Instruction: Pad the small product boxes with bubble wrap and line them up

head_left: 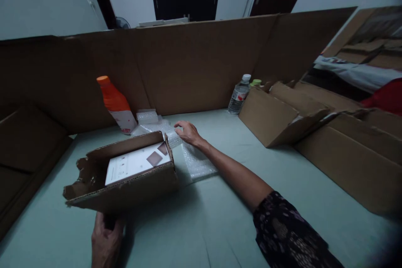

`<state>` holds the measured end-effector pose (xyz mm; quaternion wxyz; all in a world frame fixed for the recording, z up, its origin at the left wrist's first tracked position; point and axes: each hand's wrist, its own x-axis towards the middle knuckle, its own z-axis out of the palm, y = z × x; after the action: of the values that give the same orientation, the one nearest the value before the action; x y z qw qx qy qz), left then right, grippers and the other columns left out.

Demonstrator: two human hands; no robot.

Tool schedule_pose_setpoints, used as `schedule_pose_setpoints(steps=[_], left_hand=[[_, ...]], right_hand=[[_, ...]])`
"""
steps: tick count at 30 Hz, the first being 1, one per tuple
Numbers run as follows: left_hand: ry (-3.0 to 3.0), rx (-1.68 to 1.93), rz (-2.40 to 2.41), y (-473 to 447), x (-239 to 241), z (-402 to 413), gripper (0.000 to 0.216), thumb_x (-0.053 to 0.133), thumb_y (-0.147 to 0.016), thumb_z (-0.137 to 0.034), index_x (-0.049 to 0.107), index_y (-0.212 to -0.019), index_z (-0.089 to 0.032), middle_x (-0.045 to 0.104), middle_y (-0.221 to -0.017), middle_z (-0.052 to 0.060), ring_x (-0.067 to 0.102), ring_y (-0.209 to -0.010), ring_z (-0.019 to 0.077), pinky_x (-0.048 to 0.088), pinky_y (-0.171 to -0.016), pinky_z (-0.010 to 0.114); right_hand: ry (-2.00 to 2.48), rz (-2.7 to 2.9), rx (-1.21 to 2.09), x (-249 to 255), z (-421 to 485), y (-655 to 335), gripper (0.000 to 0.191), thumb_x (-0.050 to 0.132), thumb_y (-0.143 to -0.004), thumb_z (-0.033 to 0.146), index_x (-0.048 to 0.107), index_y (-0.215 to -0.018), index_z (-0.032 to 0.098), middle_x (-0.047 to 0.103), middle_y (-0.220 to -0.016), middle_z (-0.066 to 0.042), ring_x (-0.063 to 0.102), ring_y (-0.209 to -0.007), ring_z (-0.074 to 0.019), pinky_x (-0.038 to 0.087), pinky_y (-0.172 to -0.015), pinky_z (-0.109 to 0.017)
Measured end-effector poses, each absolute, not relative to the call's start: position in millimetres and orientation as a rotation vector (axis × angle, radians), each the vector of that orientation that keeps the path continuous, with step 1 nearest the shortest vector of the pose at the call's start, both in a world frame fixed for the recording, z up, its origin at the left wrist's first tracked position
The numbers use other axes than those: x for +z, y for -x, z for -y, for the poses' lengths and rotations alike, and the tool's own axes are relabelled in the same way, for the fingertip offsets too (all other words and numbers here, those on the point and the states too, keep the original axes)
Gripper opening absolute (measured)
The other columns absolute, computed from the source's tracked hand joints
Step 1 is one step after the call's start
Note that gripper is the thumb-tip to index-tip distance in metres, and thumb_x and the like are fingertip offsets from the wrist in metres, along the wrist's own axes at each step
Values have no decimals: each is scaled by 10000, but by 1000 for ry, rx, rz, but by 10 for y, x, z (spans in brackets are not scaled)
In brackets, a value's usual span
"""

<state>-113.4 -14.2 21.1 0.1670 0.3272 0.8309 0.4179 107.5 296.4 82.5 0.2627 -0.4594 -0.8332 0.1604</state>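
An open-topped cardboard box (125,194) with torn flaps at its left end is at centre left, tilted above the cloth. Inside it lies a white printed box (132,165) with dark diamond shapes on its top. My left hand (106,234) grips the cardboard box's lower near edge from below, with its fingertips hidden under it. Beyond the box's right end, my right hand (187,132) hovers by the bubble wrap (171,136), its fingers loosely bent and apart, with nothing visible in them. More bubble wrap (197,163) lies beneath the right forearm.
An orange-capped bottle (117,106) leans by the cardboard wall (201,63) at the back. Further right stand a clear water bottle (239,96) and several cardboard boxes (266,121). Another box (28,155) is at far left. Pale green cloth (176,234) covers the table.
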Motion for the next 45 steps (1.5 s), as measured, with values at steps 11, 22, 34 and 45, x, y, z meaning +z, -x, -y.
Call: schedule_pose_setpoints(steps=[11,22,34,45], left_hand=[[-763,1180,-2422,1177,-43,138,723,557,-741,-522,549,-1343,-122,529,-559,-52,382,-388,122,384,-487,284],[-808,1301,-2268,1151,70,117,687,587,-713,-493,571,-1310,-153,488,-540,-60,345,-405,124,331,-457,279],[-923,1223,-2277,1289,92,109,598,609,-637,-517,602,-1133,-182,483,-545,-61,419,-455,154,375,-495,298],[-939,1345,-2284,1209,122,199,499,627,-695,-536,649,-1077,-216,650,-781,-4,458,-559,136,390,-548,283]], right_hand=[[1127,2339,463,998,-3657,228,431,684,-753,104,689,-1175,195,659,-1302,-126,534,-1223,-303,363,-1053,-435],[1057,1759,687,1143,-3348,-859,342,473,-864,419,671,-899,143,615,-769,-5,522,-688,-142,407,-632,-245],[1076,1485,593,946,-2464,-2102,364,452,-894,425,626,-1057,150,669,-895,-49,585,-767,-177,459,-710,-283],[1054,2271,667,924,-2105,-2147,264,794,-747,457,771,-915,254,776,-1040,-22,679,-1048,-236,414,-992,-367]])
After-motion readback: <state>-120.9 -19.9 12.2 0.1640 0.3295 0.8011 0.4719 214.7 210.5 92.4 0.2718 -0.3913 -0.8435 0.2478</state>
